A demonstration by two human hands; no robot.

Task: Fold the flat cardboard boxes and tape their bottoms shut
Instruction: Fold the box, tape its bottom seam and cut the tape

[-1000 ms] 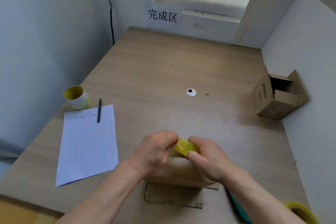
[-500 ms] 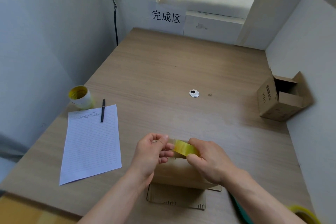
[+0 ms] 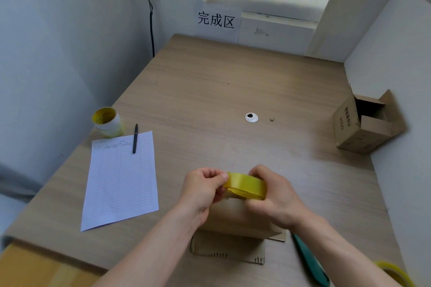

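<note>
Cardboard box (image 3: 233,219) under work stands at the near edge of the tabletop (image 3: 210,91), directly in front of the person, one closed face turned up; whether its seam is taped cannot be seen, as the hands cover it. A second box (image 3: 363,128) sits well apart against the right-hand wall, flaps open. A lined sheet of paper (image 3: 121,179) lies to the left. A piece of flat cardboard (image 3: 228,249) lies under the worked box, on its near side.

Right hand (image 3: 277,198): fingers wrapped round the yellow tape roll (image 3: 247,185), carrying it just above the box's upturned face. Left hand (image 3: 200,191): thumb and fingers pinched at the roll's left edge (probably on the free end; too small to confirm). The roll sits between the two hands, broad band towards the person.

Judgement: the strip has to be drawn leftwards from the roll and laid down onto the face below, so the left hand leads and the right anchors.

Minor items: a green-handled tool (image 3: 310,261) near the right forearm; a pen (image 3: 135,138) at the top of the sheet.
</note>
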